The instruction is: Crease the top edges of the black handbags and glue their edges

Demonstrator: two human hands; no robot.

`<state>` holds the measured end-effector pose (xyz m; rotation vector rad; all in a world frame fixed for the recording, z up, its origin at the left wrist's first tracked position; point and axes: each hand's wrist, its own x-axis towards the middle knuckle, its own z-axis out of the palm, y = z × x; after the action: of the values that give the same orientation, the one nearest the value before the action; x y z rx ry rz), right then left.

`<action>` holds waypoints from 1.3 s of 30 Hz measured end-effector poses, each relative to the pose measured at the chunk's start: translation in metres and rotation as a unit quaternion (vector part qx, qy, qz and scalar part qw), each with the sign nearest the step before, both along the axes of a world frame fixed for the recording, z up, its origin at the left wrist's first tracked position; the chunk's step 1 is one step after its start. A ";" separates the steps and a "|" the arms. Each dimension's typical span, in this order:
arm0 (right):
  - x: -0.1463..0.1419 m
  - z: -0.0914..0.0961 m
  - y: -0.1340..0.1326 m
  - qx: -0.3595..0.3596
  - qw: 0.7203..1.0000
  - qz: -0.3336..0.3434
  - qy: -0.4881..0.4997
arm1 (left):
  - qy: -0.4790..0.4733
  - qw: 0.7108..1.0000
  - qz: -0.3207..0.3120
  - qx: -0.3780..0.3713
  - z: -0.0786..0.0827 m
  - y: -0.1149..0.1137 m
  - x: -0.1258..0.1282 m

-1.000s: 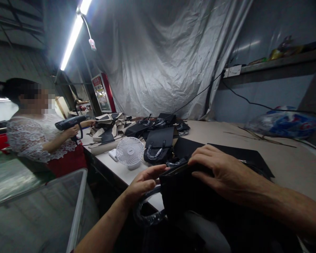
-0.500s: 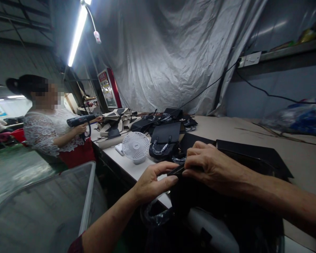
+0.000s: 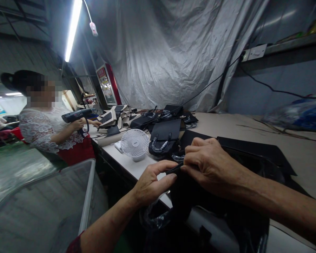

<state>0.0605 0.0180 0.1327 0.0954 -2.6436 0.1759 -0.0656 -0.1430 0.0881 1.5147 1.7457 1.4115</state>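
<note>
Close in front of me is a black handbag (image 3: 184, 196), its handle (image 3: 158, 219) wrapped in clear plastic. My left hand (image 3: 155, 181) pinches the bag's upper edge between thumb and fingers. Right beside it, my right hand (image 3: 205, 158) is closed on the same edge, its fingers curled over the top. The lower part of the bag is dark and hard to make out. Behind my hands another black handbag (image 3: 164, 137) with a plastic-wrapped handle lies on the table, and a further black bag (image 3: 260, 154) lies to the right under my forearm.
A small white fan (image 3: 135, 144) stands on the table (image 3: 221, 123). Beyond it are piled beige and black pieces (image 3: 118, 117). On the left, a co-worker (image 3: 42, 123) holds a heat gun (image 3: 76, 115). A large grey bin (image 3: 88, 196) stands at my lower left.
My view has shifted slightly. Both hands keep their grip on the bag's edge, now pressed closer to line. The co-worker's heat gun sits a little further left in view.
</note>
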 end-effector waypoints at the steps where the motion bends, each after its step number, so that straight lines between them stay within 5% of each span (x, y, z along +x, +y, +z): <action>1: 0.000 0.000 -0.001 -0.002 1.000 -0.006 -0.001 | -0.001 1.000 0.000 0.002 0.000 0.001 0.000; 9: -0.002 0.004 -0.009 0.016 0.998 -0.060 -0.019 | 0.164 0.980 0.110 0.034 0.005 0.017 0.008; 15: 0.011 0.008 0.015 0.025 0.992 -0.090 -0.081 | 0.260 0.953 0.144 0.060 0.001 0.020 0.004; 20: 0.019 0.011 0.032 0.049 0.982 -0.145 -0.110 | 0.263 0.952 0.147 0.062 -0.001 0.022 0.003; 31: 0.016 0.006 0.025 0.076 0.975 -0.186 -0.092 | 0.244 0.961 0.103 0.075 0.001 0.024 0.010; 35: 0.014 0.007 0.024 0.070 0.975 -0.190 -0.094 | 0.192 0.979 0.034 0.063 0.005 0.030 0.009; 39: 0.012 0.007 0.023 0.069 0.975 -0.188 -0.096 | 0.125 0.990 0.059 0.026 0.010 0.041 0.010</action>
<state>0.0726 0.0409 0.1400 -0.3923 -2.8029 -0.1332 -0.0555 -0.1017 0.0983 1.7048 1.9896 1.3811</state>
